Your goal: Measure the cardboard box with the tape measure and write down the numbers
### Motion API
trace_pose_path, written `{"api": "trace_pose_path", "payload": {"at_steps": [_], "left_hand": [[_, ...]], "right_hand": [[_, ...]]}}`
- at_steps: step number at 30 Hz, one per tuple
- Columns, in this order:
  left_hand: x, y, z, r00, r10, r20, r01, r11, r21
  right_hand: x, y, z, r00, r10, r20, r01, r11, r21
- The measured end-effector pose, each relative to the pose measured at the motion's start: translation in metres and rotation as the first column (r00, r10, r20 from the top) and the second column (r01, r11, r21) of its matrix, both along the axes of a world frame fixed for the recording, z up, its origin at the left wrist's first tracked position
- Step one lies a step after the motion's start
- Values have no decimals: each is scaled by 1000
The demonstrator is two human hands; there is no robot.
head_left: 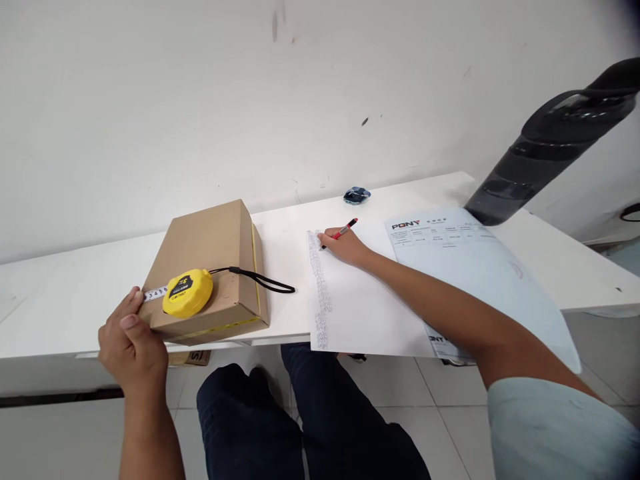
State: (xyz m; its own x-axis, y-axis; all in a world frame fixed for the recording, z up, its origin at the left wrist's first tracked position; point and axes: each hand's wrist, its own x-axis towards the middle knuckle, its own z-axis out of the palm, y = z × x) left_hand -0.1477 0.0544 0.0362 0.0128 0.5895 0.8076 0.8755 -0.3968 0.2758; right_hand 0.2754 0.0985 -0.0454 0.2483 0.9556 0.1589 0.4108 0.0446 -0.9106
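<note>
A yellow tape measure (188, 293) lies on top of a closed brown cardboard box (207, 233), its white blade pulled out a short way to the left. My left hand (134, 347) is at the box's near left corner, fingertips pinched at the end of the blade; the thumb is beside the box edge. The tape measure's black wrist strap (265, 280) hangs over the box's right side. In my right hand (345, 247) is a red and black pen (346, 229), tip down at the top of a white sheet of paper (370, 307) with a column of handwriting along its left edge.
A printed sheet marked PONY (460, 267) lies under my right forearm. Behind it a dark cylindrical bottle (540, 153) stands at the right. A small blue patterned object (357, 195) sits by the wall. The narrow white table (60, 287) ends just before my knees.
</note>
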Motion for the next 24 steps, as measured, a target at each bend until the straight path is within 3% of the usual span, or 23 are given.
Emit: {"api": "trace_pose_path", "payload": {"at_steps": [8, 24], "left_hand": [[2, 0, 1, 1000, 9, 17, -9, 1000, -5], [5, 4, -3, 993, -82, 81, 77, 995, 64]], "right_hand": [[1, -2, -1, 999, -31, 15, 31, 999, -6], [-1, -4, -3, 997, -73, 3, 73, 997, 26]]}}
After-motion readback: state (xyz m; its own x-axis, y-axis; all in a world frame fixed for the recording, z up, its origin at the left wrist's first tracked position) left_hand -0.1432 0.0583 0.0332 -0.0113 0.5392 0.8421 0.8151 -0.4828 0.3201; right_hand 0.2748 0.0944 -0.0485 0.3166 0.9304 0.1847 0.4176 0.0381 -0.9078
